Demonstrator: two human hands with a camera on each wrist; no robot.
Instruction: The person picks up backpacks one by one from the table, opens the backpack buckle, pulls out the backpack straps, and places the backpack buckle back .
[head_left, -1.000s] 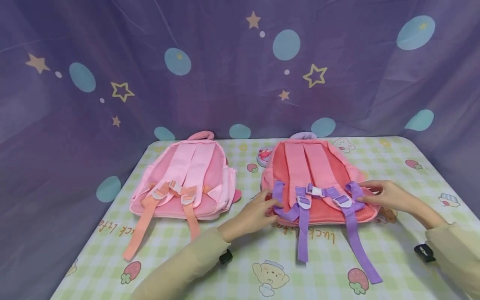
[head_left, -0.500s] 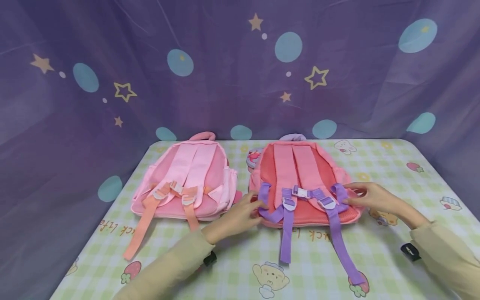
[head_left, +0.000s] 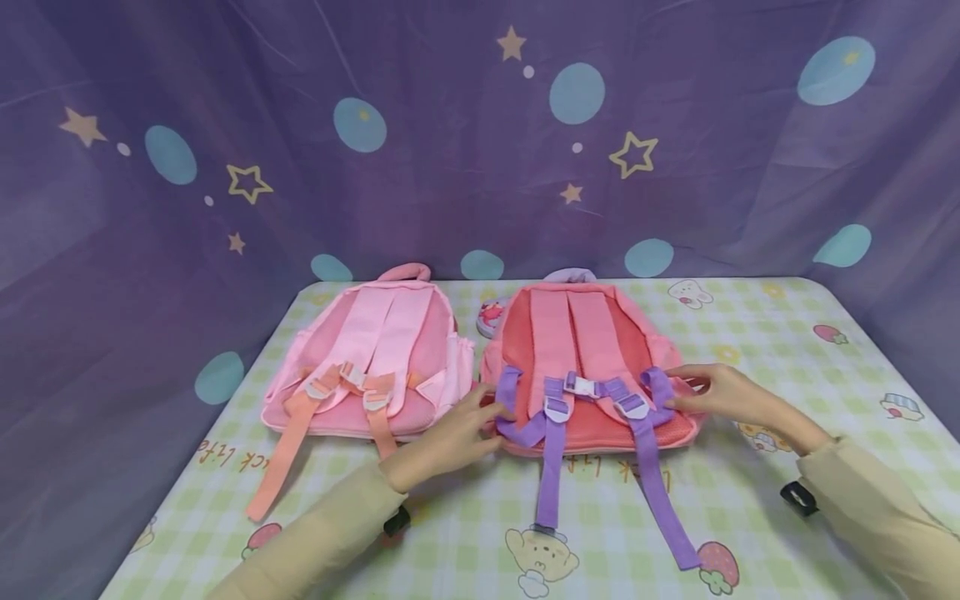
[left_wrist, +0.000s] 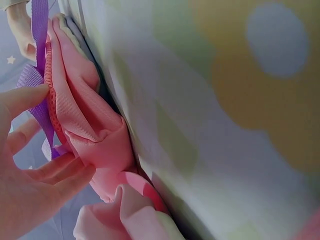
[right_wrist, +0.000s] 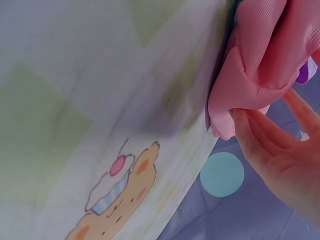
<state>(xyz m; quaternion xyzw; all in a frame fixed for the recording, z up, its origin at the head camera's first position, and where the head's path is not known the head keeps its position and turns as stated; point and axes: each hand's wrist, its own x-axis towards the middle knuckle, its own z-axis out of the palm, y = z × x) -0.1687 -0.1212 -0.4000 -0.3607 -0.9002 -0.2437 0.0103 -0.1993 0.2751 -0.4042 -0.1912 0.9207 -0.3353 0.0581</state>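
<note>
The coral-pink backpack point(head_left: 596, 435) lies on its front, back panel and shoulder straps facing up. Purple webbing straps point(head_left: 551, 475) with white buckles cross its lower part and trail onto the tablecloth. My left hand point(head_left: 450, 433) holds the backpack's lower left side; in the left wrist view, the thumb presses the mesh edge beside the purple webbing, and the fingers lie against the side pocket point(left_wrist: 100, 145). At the opposite side, my right hand point(head_left: 723, 398) grips the other side pocket point(right_wrist: 250, 92), its fingertips partly hidden under the fabric.
A light pink backpack point(head_left: 367, 333) with orange straps point(head_left: 281, 458) lies close on the left, near my left forearm. A small round charm point(head_left: 491, 315) sits between the bags. Green checked cloth point(head_left: 787, 358) covers the table, with a purple curtain point(head_left: 450, 183) behind.
Both hands have moved left with the coral-pink backpack between them, bringing it closer to the light pink one. The light pink backpack stays in place.
</note>
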